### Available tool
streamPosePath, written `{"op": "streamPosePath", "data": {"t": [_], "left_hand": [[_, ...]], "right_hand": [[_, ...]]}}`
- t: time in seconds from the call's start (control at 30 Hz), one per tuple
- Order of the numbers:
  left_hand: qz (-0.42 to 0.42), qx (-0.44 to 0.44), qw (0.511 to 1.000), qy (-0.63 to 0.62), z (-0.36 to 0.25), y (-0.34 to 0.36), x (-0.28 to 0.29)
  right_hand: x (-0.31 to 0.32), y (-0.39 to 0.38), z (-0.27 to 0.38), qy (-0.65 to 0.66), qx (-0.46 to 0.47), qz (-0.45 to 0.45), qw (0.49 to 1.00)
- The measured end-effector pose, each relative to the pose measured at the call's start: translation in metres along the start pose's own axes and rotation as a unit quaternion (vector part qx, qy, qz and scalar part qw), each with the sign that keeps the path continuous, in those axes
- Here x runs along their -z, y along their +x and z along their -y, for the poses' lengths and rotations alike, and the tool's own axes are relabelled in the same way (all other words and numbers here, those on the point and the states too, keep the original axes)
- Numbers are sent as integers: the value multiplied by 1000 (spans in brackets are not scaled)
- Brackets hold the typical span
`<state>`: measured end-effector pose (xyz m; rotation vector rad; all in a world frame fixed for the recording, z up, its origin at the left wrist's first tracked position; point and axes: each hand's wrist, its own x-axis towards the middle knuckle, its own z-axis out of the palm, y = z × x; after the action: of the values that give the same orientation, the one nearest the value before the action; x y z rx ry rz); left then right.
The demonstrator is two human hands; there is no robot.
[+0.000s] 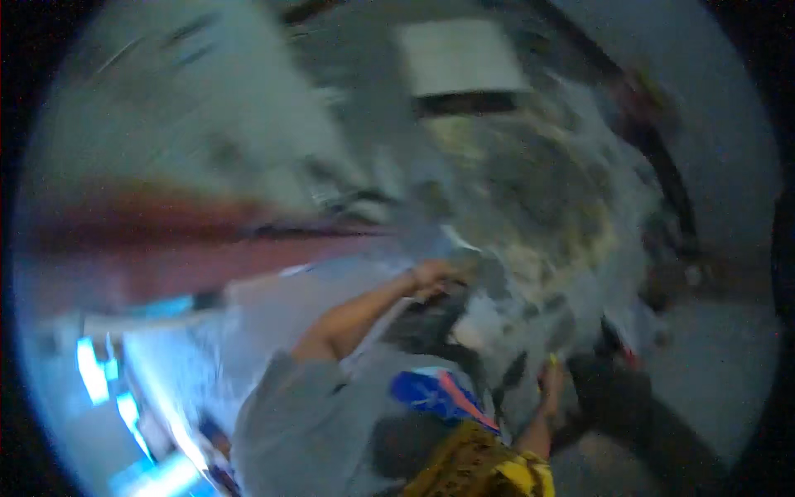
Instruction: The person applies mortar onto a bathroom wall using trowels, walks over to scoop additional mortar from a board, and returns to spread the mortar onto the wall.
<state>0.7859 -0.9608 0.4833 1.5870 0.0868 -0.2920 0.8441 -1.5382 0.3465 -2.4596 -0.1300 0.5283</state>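
The whole picture is smeared by motion. My left hand (432, 277), at the end of a bare forearm from a grey sleeve, reaches to the middle of the view. Its fingers look closed around something flat and grey-brown (468, 269) whose kind is not clear. Lower and to the right, my right hand (551, 381) appears closed, with a small yellow tip (553, 359) showing at its top. What it belongs to cannot be made out. Beyond both hands spreads a patchy grey and yellowish heap of loose material (538, 190) on the floor.
A pale, box-like block (464, 58) stands at the far side of the heap. To the left runs a wall with a red band (182, 240). Bright openings (91, 369) glow at lower left. A dark curved strip (671, 182) lies along the right.
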Motion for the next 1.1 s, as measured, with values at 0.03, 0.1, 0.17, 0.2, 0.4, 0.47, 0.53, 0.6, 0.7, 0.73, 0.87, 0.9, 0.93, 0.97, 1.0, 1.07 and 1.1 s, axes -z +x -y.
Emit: {"op": "streamPosePath", "data": {"t": [0.03,0.1,0.17,0.2,0.4,0.47,0.53,0.6,0.7,0.73,0.87,0.9,0.93,0.97,1.0,1.07,1.1], "left_hand": [[-4,211,970,-120,53,37,2],[-134,372,902,-171,50,43,18],[-175,357,896,-199,45,94,0],[-150,360,898,-205,56,113,-15],[-264,305,865,-300,106,172,-33],[-272,330,852,-303,141,210,-23],[-292,341,839,-308,165,230,-12],[-318,308,856,-267,194,247,11],[-351,305,860,-208,247,265,48],[-355,307,865,-179,257,274,58],[-365,273,863,-218,258,313,92],[-372,246,874,-192,257,332,99],[-400,235,871,-161,262,329,108],[-418,233,863,-160,271,322,120],[-424,207,866,-168,272,323,124],[-427,176,869,-175,260,312,126],[-423,148,872,-194,254,308,121]], "right_hand": [[-9,20,-3,77,-47,-12,996],[7,86,199,182,-338,151,911],[8,118,194,300,-300,108,899],[-3,134,173,289,-284,82,910],[-64,306,126,208,-273,169,924],[-101,400,90,-4,-76,167,983],[-131,465,69,-135,47,84,986],[-154,545,89,-160,49,29,986],[-192,609,129,-214,67,96,970],[-205,618,139,-225,59,140,962],[-252,576,84,-282,104,115,947],[-249,577,42,-305,123,104,939],[-244,560,53,-310,122,136,933],[-233,545,80,-316,124,170,925],[-212,537,85,-321,126,162,925],[-178,523,91,-206,259,130,935],[-178,514,93,-209,265,126,933]]}}
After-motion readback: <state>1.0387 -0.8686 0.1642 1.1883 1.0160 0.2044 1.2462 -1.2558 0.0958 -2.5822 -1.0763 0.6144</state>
